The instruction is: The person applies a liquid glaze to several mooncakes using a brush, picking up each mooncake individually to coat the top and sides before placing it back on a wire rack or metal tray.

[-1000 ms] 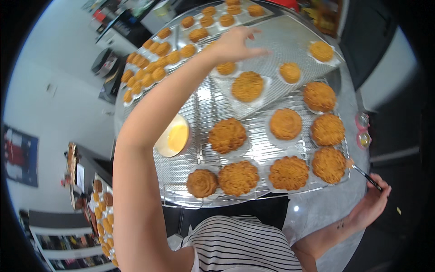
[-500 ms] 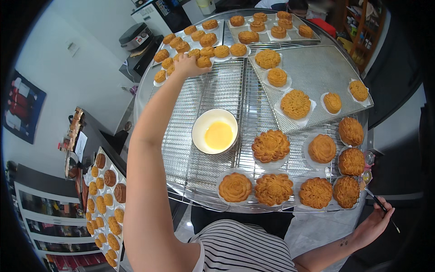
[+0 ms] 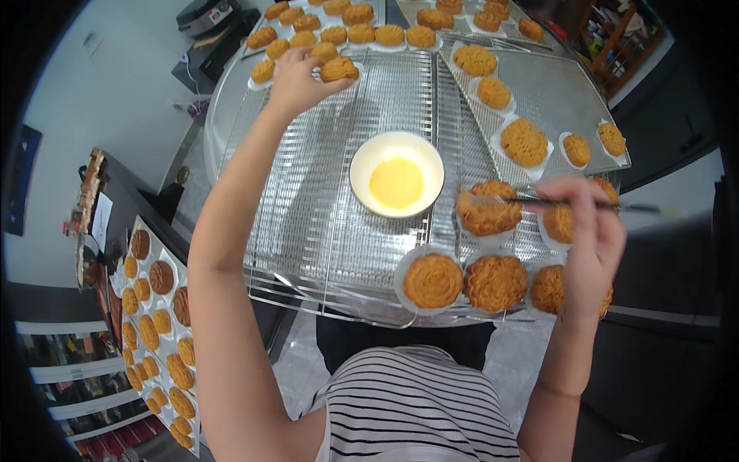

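Far left, my left hand [image 3: 295,83] has its thumb and fingers around a golden-brown mooncake [image 3: 339,70] at the end of a row. My right hand [image 3: 589,242] grips a thin dark-handled brush [image 3: 633,206] held nearly level, a little smeared by motion. The brush's left end is over a large flower-patterned mooncake [image 3: 491,215], but I cannot tell whether it touches. Between my hands, a cream bowl [image 3: 360,185] of yellow liquid like beaten egg stands on the wire rack [image 3: 300,231]. My right hand partly hides mooncakes below and behind it.
A perforated tray [image 3: 562,92] at the right carries several mooncakes on white papers. More mooncakes [image 3: 433,282] line the rack's near edge. Others [image 3: 359,32] crowd the far side. At the lower left is another tray of mooncakes [image 3: 161,277]. A dark rice cooker [image 3: 204,17] stands far left.
My right hand has swung up and left from beyond the rack's right corner, bringing the brush over the mooncakes. My left hand has its fingers around a mooncake at the far left. The view has shifted.
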Motion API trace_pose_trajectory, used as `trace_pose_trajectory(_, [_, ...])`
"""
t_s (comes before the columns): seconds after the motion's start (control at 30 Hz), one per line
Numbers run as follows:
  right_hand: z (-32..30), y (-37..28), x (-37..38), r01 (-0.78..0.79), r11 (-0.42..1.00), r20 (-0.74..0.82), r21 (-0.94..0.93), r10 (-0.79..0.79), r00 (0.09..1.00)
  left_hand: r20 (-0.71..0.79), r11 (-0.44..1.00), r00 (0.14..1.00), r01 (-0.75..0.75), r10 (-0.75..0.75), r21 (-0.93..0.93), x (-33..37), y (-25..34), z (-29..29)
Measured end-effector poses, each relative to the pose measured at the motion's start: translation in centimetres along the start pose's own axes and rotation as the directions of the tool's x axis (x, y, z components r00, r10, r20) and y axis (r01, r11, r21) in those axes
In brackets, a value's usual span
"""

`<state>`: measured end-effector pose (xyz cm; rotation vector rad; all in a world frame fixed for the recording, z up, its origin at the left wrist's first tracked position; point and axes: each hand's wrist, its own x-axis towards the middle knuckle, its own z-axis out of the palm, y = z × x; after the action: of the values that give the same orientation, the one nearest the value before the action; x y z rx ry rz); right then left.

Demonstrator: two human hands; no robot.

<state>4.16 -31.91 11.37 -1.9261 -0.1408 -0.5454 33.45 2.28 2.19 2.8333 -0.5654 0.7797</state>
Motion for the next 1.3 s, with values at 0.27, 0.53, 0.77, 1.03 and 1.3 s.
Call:
trace_pose_trajectory(0.27, [7.4, 0.7, 3.9, 0.522, 0.771, 0.263, -0.365, -0.452, 0.852, 0.144, 0.994, 0.984, 0.1, -0.106, 0.043, -12.8, 4.1, -11.8])
trace_pose_trajectory(0.53, [7.2, 0.1, 4.3, 0.379, 0.826, 0.26, -0.418, -0.291, 0.921, 0.084, 0.979, 0.978, 0.196, -0.19, -0.062, -23.4, 11.1, -14.2])
trace_pose_trajectory(0.77, [4.5, 0.5, 3.3, 0.076, 0.953, 0.078, -0.294, -0.056, 0.995, 0.089, 0.921, 0.942, 0.334, -0.323, -0.198, -26.6, 15.7, -14.6])
trace_pose_trajectory(1.03, [3.4, 0.4, 0.5, -0.054, 0.984, -0.083, -0.17, 0.04, 0.996, 0.182, 0.881, 0.951, 0.302, -0.251, -0.365, -27.7, 14.5, -14.4])
trace_pose_trajectory(1.3, [8.7, -2.8, -5.8, -0.089, 0.982, 0.249, 0.169, 0.045, 0.967, 0.196, 0.846, 0.956, 0.287, -0.22, -0.45, -27.0, 14.0, -13.7])
